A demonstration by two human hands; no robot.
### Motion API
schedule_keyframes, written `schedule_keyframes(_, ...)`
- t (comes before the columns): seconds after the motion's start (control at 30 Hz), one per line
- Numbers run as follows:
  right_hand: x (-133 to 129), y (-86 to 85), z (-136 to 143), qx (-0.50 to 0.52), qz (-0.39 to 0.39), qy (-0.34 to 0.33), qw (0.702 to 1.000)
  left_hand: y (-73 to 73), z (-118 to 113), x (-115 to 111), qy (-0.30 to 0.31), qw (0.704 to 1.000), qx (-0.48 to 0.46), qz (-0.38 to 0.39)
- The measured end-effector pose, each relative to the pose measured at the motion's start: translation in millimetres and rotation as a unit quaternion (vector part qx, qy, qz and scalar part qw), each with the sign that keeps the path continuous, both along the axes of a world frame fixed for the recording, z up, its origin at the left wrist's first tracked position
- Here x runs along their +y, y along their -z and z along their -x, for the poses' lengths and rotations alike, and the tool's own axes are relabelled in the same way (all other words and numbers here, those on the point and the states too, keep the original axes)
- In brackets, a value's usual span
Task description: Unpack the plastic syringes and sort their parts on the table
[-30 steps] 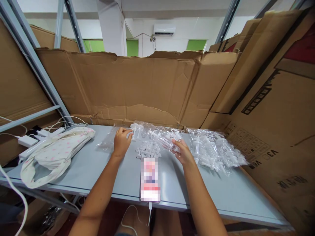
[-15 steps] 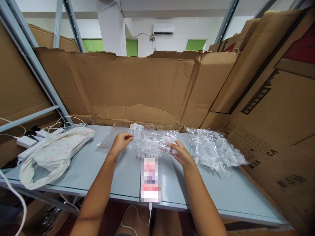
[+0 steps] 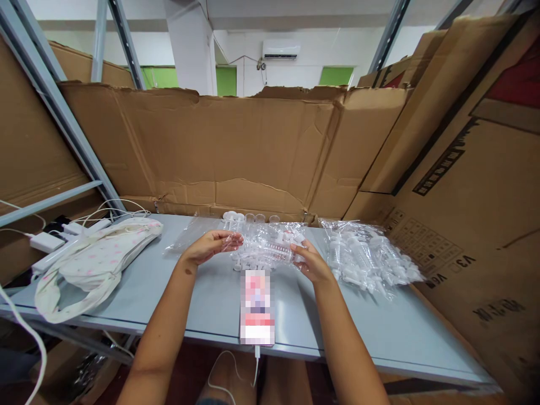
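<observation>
A clear plastic bag [image 3: 264, 249] with a syringe [image 3: 279, 251] in it lies stretched between my two hands. My right hand [image 3: 311, 263] is closed around the bag's right end, thumb on top. At its left end, the fingers of my left hand [image 3: 213, 245] are held together against the film, which shines over their tips. Several white syringe parts [image 3: 248, 263] lie beneath the bag, partly hidden by it. Behind it stand white plungers [image 3: 233, 218] and clear round barrels [image 3: 260, 219].
A phone [image 3: 257, 309] on a charging cable lies at the table's front. Filled clear bags of syringes [image 3: 367, 259] are on the right. Flat empty bags [image 3: 185, 239] lie left, near a pale cloth bag [image 3: 101, 253] and a power strip [image 3: 70, 244]. Cardboard [image 3: 236, 146] walls the back.
My left hand has moved right and turned, its fingers now reaching onto the bag's left end. The bag is spread more level. My right hand has hardly shifted.
</observation>
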State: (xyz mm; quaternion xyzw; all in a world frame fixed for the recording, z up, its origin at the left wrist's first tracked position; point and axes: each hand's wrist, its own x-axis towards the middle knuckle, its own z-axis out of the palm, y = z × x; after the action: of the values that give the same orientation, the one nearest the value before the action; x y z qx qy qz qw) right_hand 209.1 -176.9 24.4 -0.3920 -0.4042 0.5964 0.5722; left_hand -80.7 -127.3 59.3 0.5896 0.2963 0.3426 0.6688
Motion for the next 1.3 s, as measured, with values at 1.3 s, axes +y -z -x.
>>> schedule_keyframes(1.3,-3,-1.8,9,0.004,-0.015,-0.067,0.998,-11.4,-38,-9,0.124,0.959,0.17,-0.19)
